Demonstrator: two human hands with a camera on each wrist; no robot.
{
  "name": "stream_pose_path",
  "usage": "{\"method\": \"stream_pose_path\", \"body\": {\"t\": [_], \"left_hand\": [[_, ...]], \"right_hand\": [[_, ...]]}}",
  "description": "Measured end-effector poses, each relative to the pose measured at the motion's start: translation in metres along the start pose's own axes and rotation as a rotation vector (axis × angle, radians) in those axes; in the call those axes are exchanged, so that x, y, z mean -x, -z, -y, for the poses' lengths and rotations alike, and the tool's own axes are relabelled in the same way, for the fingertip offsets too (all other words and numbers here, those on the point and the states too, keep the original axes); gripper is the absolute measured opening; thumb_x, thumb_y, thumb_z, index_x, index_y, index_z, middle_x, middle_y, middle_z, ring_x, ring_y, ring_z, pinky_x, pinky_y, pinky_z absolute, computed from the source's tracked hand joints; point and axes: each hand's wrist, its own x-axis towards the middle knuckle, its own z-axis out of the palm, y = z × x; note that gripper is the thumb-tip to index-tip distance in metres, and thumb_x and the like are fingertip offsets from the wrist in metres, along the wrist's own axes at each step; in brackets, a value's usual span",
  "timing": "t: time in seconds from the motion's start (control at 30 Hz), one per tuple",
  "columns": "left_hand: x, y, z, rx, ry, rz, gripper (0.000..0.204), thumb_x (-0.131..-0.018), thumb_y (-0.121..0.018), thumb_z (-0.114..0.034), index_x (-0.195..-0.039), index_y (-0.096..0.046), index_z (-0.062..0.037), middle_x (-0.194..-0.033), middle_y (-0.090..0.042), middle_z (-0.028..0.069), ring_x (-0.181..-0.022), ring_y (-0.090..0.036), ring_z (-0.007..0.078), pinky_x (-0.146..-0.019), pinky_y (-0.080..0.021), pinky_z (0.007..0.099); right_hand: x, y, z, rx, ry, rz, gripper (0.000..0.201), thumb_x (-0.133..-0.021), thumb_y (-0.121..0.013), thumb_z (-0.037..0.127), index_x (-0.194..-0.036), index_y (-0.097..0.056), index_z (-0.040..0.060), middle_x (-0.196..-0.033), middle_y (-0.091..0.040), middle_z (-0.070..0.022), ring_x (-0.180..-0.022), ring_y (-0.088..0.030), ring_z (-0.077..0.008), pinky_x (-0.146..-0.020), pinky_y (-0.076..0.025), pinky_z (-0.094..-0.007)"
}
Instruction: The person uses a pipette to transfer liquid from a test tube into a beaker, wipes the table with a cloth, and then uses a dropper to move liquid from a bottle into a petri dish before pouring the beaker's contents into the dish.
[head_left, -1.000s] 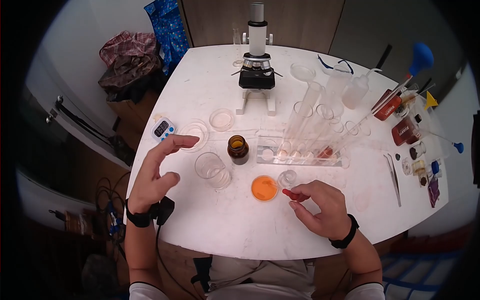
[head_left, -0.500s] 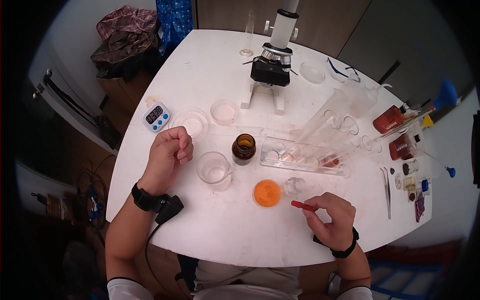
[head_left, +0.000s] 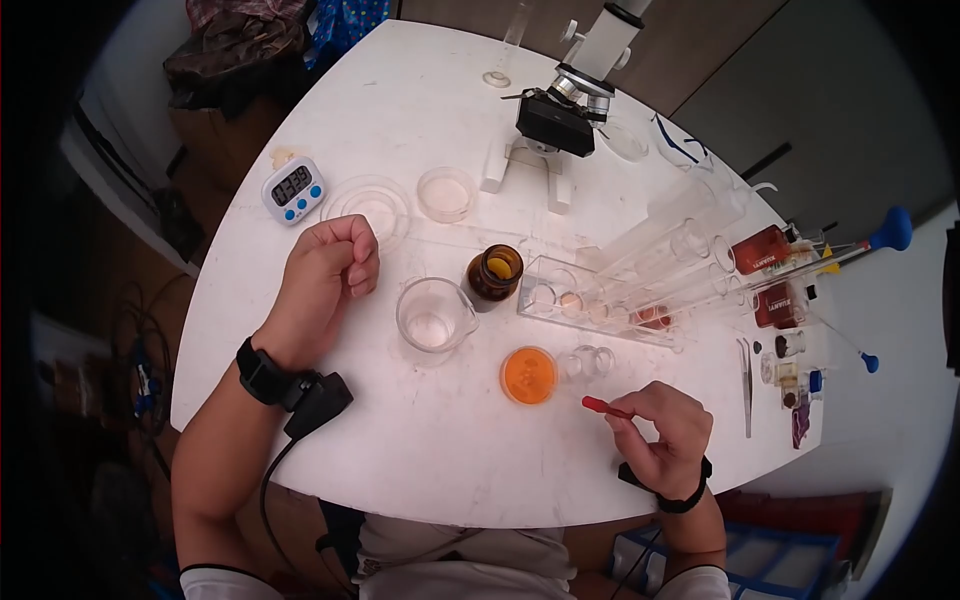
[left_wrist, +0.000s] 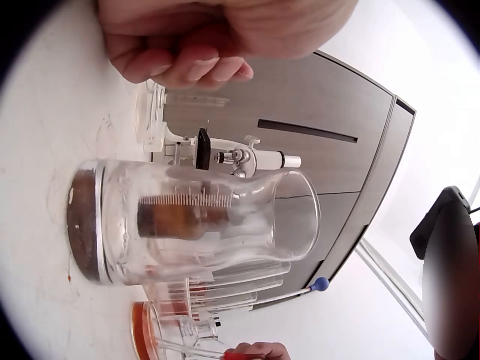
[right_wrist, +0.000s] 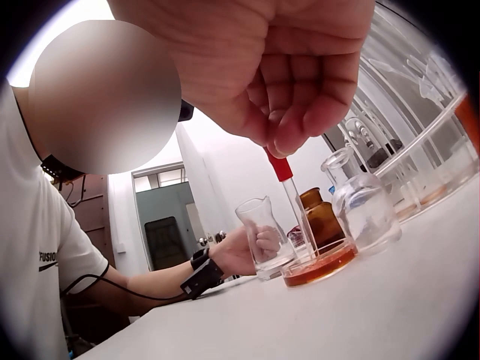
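Observation:
My right hand (head_left: pixel 664 440) pinches the red bulb (head_left: pixel 594 404) of a glass dropper between thumb and fingertips. In the right wrist view the dropper's glass tube (right_wrist: pixel 298 211) slants down to the round dish of orange liquid (right_wrist: pixel 322 267). That dish (head_left: pixel 528 375) lies left of the hand, beside a small clear flask (head_left: pixel 588 364). My left hand (head_left: pixel 325 280) is curled, holding nothing, left of the clear beaker (head_left: pixel 432 318). In the left wrist view its curled fingers show above the beaker (left_wrist: pixel 202 221). An uncapped brown bottle (head_left: pixel 493 274) stands behind the beaker.
Behind the bottle are a rack (head_left: pixel 600 308) of glass tubes and a microscope (head_left: pixel 556 118). A timer (head_left: pixel 293 190) and clear dishes (head_left: pixel 446 194) lie at the back left. To the right are tweezers (head_left: pixel 746 390), red-brown bottles (head_left: pixel 760 250) and small jars (head_left: pixel 789 345).
The left hand has gone from spread fingers to curled ones. The right hand still pinches the dropper. The head view has shifted, with the microscope now higher and further right.

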Motion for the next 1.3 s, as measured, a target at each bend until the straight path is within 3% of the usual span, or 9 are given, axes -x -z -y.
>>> {"method": "stream_pose_path", "body": {"t": [0.4,0.47,0.7,0.77,0.9,1.13,1.3], "left_hand": [[0.002,-0.002,-0.002,-0.033,-0.029,0.005,0.009,-0.083,-0.046,-0.009,-0.078,-0.053,-0.0073,-0.061,-0.048,-0.0001,-0.055,-0.039,0.0077,-0.053,-0.033,0.0229],[0.006,-0.005,-0.009,-0.048,0.078,0.048,0.011,-0.084,-0.048,-0.014,-0.078,-0.054,-0.0068,-0.061,-0.049,-0.0006,-0.051,-0.038,0.0074,-0.05,-0.033,0.0226],[0.013,-0.018,-0.005,-0.157,0.146,0.069,0.023,-0.092,-0.054,-0.019,-0.07,-0.052,-0.011,-0.059,-0.048,-0.0041,-0.049,-0.041,0.0038,-0.048,-0.033,0.0212],[0.013,-0.019,-0.003,-0.144,0.16,0.074,0.027,-0.094,-0.054,-0.019,-0.068,-0.049,-0.0115,-0.057,-0.047,-0.0034,-0.048,-0.041,0.0048,-0.047,-0.033,0.0219],[0.016,-0.024,-0.005,-0.129,0.185,0.024,0.033,-0.096,-0.053,-0.02,-0.065,-0.045,-0.0122,-0.055,-0.045,-0.003,-0.046,-0.044,0.0064,-0.045,-0.035,0.0223],[0.016,-0.023,-0.002,-0.106,0.174,0.043,0.028,-0.093,-0.052,-0.016,-0.066,-0.049,-0.0103,-0.057,-0.047,-0.0028,-0.047,-0.047,0.007,-0.045,-0.039,0.0224],[0.016,-0.022,0.0,-0.127,0.164,0.132,0.015,-0.084,-0.048,-0.01,-0.071,-0.054,-0.0057,-0.062,-0.053,0.0002,-0.051,-0.051,0.0072,-0.049,-0.048,0.0231]], "right_hand": [[-0.032,0.006,0.029,0.07,-0.028,0.16,0.023,-0.072,-0.072,-0.004,-0.094,-0.066,-0.0007,-0.074,-0.067,-0.0099,-0.066,-0.067,-0.0192,-0.061,-0.052,-0.0261],[-0.032,0.007,0.029,0.083,-0.027,0.161,0.024,-0.072,-0.072,-0.004,-0.095,-0.066,-0.0007,-0.074,-0.067,-0.0096,-0.066,-0.067,-0.019,-0.062,-0.052,-0.026],[-0.011,0.027,0.007,-0.116,-0.161,-0.104,0.021,-0.079,-0.071,-0.003,-0.098,-0.064,-0.0041,-0.08,-0.068,-0.0083,-0.073,-0.066,-0.012,-0.068,-0.051,-0.0232],[-0.007,0.031,0.003,-0.424,-0.373,-0.304,0.021,-0.083,-0.068,0.0,-0.102,-0.061,-0.0042,-0.083,-0.068,-0.0077,-0.075,-0.066,-0.012,-0.069,-0.051,-0.0232],[-0.003,0.036,-0.022,-0.597,-0.347,-0.43,0.022,-0.088,-0.069,0.008,-0.104,-0.058,-0.0038,-0.083,-0.067,-0.0085,-0.074,-0.066,-0.0122,-0.069,-0.054,-0.0243],[0.005,0.039,-0.033,-0.661,-0.371,-0.459,0.026,-0.087,-0.071,0.011,-0.104,-0.057,-0.0034,-0.085,-0.066,-0.0088,-0.072,-0.066,-0.0131,-0.066,-0.055,-0.0258],[0.012,0.042,-0.032,-0.572,-0.384,-0.497,0.027,-0.086,-0.071,0.012,-0.103,-0.057,-0.0034,-0.083,-0.066,-0.0093,-0.07,-0.066,-0.014,-0.066,-0.054,-0.0255]]}}
